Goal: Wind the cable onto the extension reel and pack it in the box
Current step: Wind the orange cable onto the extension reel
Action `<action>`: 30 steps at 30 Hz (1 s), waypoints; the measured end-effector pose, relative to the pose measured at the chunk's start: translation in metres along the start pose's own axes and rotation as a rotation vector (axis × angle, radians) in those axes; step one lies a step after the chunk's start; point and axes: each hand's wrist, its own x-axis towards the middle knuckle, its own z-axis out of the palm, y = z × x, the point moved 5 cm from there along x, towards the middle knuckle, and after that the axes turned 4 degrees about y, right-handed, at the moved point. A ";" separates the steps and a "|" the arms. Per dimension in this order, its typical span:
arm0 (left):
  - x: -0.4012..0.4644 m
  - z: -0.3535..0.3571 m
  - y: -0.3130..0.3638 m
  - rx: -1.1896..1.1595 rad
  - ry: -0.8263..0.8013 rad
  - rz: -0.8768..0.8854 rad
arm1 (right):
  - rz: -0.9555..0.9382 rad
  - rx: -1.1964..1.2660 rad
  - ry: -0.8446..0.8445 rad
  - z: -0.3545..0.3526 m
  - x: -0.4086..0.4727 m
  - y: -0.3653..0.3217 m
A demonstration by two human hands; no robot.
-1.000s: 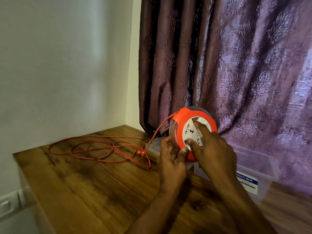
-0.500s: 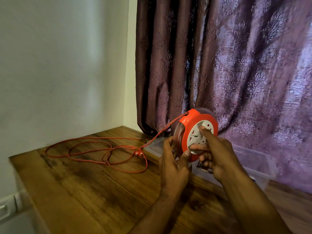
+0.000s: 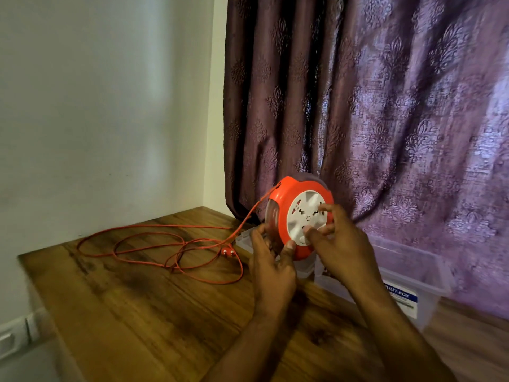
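An orange extension reel [image 3: 283, 205] with a white socket face is held upright above the wooden table [image 3: 154, 307]. My left hand [image 3: 271, 274] grips its lower left rim, thumb on the front. My right hand [image 3: 340, 244] has its fingertips on the white socket face. The orange cable [image 3: 165, 244] runs from the reel's top left down to loose loops on the table, with its plug [image 3: 228, 252] lying among them. A clear plastic box [image 3: 407, 274] with a blue label stands behind and to the right of the reel.
A purple patterned curtain [image 3: 371, 106] hangs right behind the reel and box. A white wall [image 3: 96, 106] bounds the table on the left. A white switch plate [image 3: 16, 337] sits low on the wall beyond the table's left edge.
My right hand's fingers have shifted round on the white socket face. The cable loops on the table have drawn in a little toward the reel.
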 end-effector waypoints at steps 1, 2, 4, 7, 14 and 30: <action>-0.001 0.001 0.000 0.002 -0.004 -0.003 | -0.066 -0.078 -0.006 0.001 -0.002 -0.004; -0.002 0.001 0.000 0.006 -0.010 -0.007 | -0.113 -0.125 -0.017 0.003 -0.003 -0.006; -0.004 0.003 0.000 0.007 -0.028 -0.018 | -0.142 -0.168 -0.034 0.006 -0.003 -0.007; -0.004 0.005 0.002 0.017 -0.049 -0.016 | -0.141 -0.179 -0.010 0.004 -0.002 -0.003; -0.009 0.007 0.005 -0.001 -0.074 -0.008 | -0.074 -0.106 0.124 -0.003 0.000 0.002; -0.016 0.010 0.001 0.019 -0.102 0.027 | 0.668 1.010 -0.135 0.023 -0.003 0.031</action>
